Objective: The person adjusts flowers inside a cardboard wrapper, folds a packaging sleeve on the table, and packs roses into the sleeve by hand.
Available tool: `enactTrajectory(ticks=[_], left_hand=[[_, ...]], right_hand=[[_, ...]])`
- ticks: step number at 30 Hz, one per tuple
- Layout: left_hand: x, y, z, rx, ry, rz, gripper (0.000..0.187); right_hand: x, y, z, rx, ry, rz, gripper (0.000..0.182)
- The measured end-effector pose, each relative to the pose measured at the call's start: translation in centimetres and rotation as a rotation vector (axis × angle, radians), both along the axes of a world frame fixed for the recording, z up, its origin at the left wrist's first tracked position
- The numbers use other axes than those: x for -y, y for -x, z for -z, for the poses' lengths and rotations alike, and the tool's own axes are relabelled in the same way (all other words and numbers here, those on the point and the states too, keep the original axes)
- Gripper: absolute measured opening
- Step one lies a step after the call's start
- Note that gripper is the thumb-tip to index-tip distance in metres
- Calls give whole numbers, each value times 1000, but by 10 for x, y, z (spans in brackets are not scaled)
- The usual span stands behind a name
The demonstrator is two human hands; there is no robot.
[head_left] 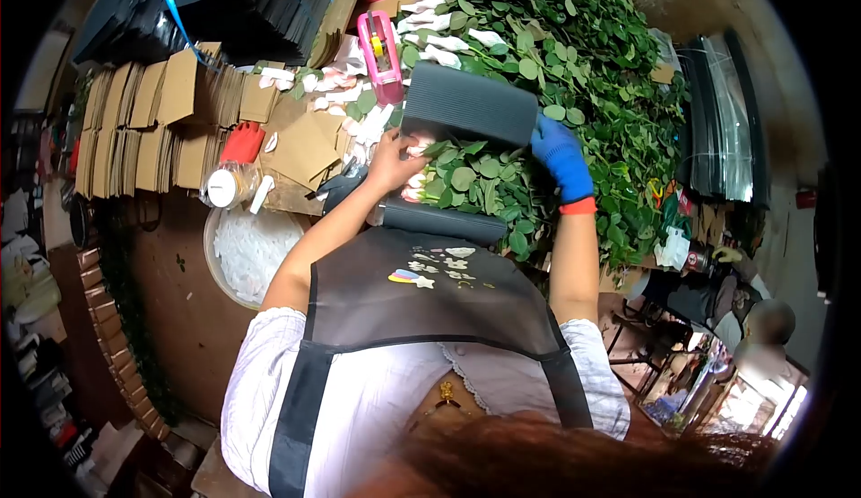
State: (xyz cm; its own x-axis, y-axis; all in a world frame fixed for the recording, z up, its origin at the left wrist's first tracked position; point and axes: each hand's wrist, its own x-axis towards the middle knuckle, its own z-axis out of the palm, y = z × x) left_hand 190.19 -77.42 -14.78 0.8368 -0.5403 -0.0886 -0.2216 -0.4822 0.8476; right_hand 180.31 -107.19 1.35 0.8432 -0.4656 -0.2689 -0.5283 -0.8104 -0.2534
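A bunch of pale pink roses (416,190) with green leaves lies before me between two raised flaps of a black corrugated sheet (471,103). My left hand (395,162), bare, has its fingers curled against the rose heads at the sheet's left end. In a blue glove with a red cuff, my right hand (563,159) grips the right edge of the far flap. The near flap (444,223) stands against my dark apron. Leaves hide the fingertips of the right hand in part.
A large heap of leafy stems (574,50) covers the table's right side. A pink tape dispenser (381,57) stands behind the sheet. Cardboard pieces (161,95), a lidded jar (224,189) and a white tub (256,251) are at left. Another person (717,301) is at far right.
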Motion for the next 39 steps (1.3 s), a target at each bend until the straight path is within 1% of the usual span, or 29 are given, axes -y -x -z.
enactTrajectory(ticks=[3, 6, 7, 9, 10, 11, 12, 13, 14, 15, 16, 17, 18, 19, 20, 21, 22, 24, 25, 28, 29, 30, 32, 35, 38, 39], left_hand=[[1, 0, 4, 26, -29, -5, 49], [1, 0, -5, 22, 1, 27, 50], [-1, 0, 1, 69, -83, 65, 53], [-5, -3, 23, -68, -1, 21, 55], [-6, -3, 26, -126, 55, 14, 56], [-9, -2, 15, -182, 135, 45, 57], [-14, -2, 1, -236, 207, 90, 58], [-23, -7, -8, -259, 236, 166, 59], [-36, -19, -6, -250, 235, 266, 59], [-47, -28, 13, -276, 235, 233, 49], [-55, -38, -34, -116, -68, 368, 30], [-54, -37, -64, 74, -186, 417, 22], [-48, -32, -81, 264, -302, 462, 15], [-40, -26, -88, 406, -191, 527, 13], [-29, -21, -95, 531, -174, 639, 16], [-15, -16, -100, 529, -179, 772, 29], [-7, -11, -83, 734, 43, 793, 60], [2, -6, -57, 746, -57, 841, 82], [3, -7, -56, 757, -68, 850, 83], [3, -9, -52, 791, -100, 874, 86], [3, -10, -51, 804, -108, 874, 85], [4, -10, -49, 815, -115, 875, 84], [4, -8, -45, 816, -147, 876, 85], [3, -9, -39, 785, -141, 876, 86], [4, -7, -29, 788, -82, 838, 85], [4, -7, -31, 805, -130, 847, 88]], right_hand=[[13, 17, -7, 552, -636, -94, 30], [14, 53, -21, 805, -726, -183, 35], [10, 65, -22, 628, -642, -252, 35], [-2, 62, -24, 403, -774, -408, 36], [-25, 44, -38, 345, -991, -500, 38], [-38, 40, -17, 124, -1012, -145, 45], [-56, 38, -2, 246, -832, -147, 50], [-67, 35, 0, 81, -790, -128, 62], [-69, 35, 14, 40, -444, -388, 75], [-77, 36, 31, -26, -210, -524, 78], [-87, 36, 41, -91, 27, -650, 81], [-93, 34, 43, -156, 23, -648, 80], [-98, 31, 44, -224, 21, -647, 80], [-101, 29, 45, -293, 19, -649, 80], [-103, 28, 49, -324, 26, -659, 79], [-104, 27, 54, -354, 33, -666, 79], [-105, 25, 54, -380, 44, -673, 79], [-101, 26, 44, -287, -65, -686, 75], [-99, 27, 33, -242, -120, -691, 73], [-93, 29, -9, -240, -829, -589, 67], [-101, 37, -9, -258, -964, -513, 60], [-110, 43, -8, -100, -534, -753, 54], [-143, 47, 6, -177, -165, -715, 49], [-160, 55, 28, -30, 18, -679, 47], [-161, 57, 24, -8, 35, -661, 46], [-162, 46, 5, -35, -22, -695, 41]])
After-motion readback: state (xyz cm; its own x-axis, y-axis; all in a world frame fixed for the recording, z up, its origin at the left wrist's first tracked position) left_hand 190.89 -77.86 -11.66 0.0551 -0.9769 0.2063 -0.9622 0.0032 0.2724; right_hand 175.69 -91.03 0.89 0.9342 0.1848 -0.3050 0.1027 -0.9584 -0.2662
